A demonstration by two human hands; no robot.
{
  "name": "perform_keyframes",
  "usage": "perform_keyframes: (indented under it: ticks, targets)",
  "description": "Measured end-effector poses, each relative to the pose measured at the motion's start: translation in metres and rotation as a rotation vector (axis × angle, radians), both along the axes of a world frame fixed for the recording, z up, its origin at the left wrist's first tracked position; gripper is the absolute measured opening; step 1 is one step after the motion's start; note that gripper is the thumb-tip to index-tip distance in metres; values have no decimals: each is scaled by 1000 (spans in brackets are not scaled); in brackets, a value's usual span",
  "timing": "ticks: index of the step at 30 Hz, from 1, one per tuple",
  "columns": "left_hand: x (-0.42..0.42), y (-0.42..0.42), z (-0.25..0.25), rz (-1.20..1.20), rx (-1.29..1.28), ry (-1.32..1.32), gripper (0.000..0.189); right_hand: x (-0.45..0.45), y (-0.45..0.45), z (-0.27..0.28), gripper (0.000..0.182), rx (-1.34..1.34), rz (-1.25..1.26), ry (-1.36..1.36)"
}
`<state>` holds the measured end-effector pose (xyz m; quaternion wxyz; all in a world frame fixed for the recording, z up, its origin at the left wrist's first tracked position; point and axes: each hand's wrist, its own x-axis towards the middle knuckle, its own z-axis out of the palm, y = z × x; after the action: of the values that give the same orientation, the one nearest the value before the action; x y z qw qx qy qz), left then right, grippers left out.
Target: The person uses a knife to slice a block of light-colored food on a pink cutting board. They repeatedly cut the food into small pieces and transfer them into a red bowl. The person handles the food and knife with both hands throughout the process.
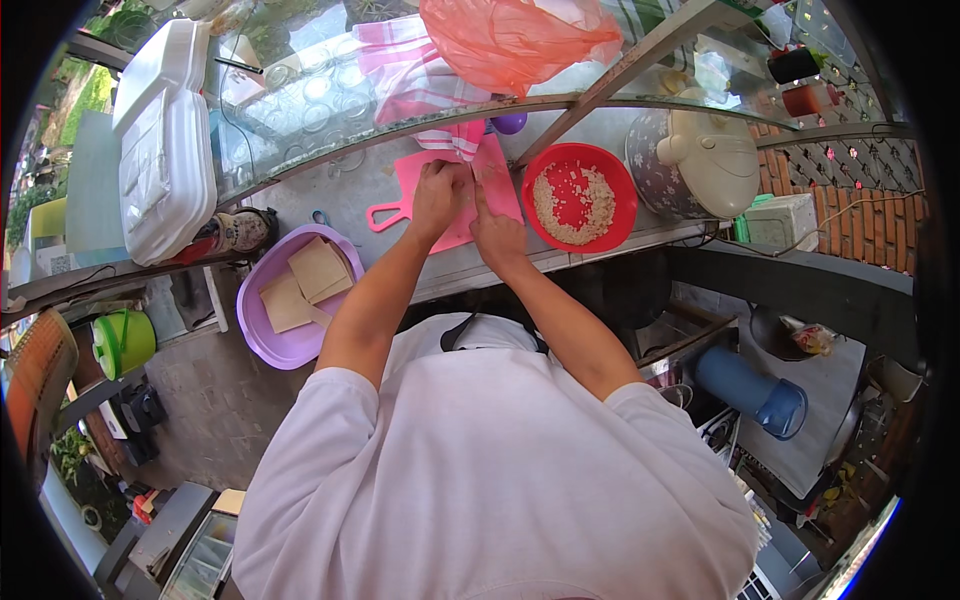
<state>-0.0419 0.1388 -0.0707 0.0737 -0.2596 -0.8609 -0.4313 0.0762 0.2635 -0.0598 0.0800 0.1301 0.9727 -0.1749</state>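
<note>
On the pink cutting board (487,161), my left hand (439,193) presses down with its fingers bent. Whatever lies beneath those fingers is hidden. My right hand (499,232) is closed around what looks like a knife (474,174), its index finger stretched along the thin blade and the handle covered by the palm. Close to the right hand stands a red plastic bowl (632,196) with small, pale diced pieces (589,217) spread inside. A lilac plastic basin (277,352) at the left holds several square beige slabs (289,304).
A glass display case frame (420,116) crosses just beyond the board. Behind it lie a striped cloth (401,75) and a red plastic bag (517,45). A flowered rice cooker (697,157) stands right of the bowl. White foam boxes (169,172) are stacked at left.
</note>
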Motion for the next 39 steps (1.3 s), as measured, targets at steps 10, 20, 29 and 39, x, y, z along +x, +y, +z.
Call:
perform_keyframes:
  ticks: [10,20,29,39]
  targets:
    - [7,-1,11,53,-209,-2,12,16,-1,7,82,-30,13,44]
    - [2,6,0,79,-200,34,11,11,-2,6,82,-35,20,35]
    - [3,9,8,81,-233,29,14,5,-5,2,82,27,30,-39]
    - [4,6,10,70,-222,22,13,18,-7,12,82,78,47,-117]
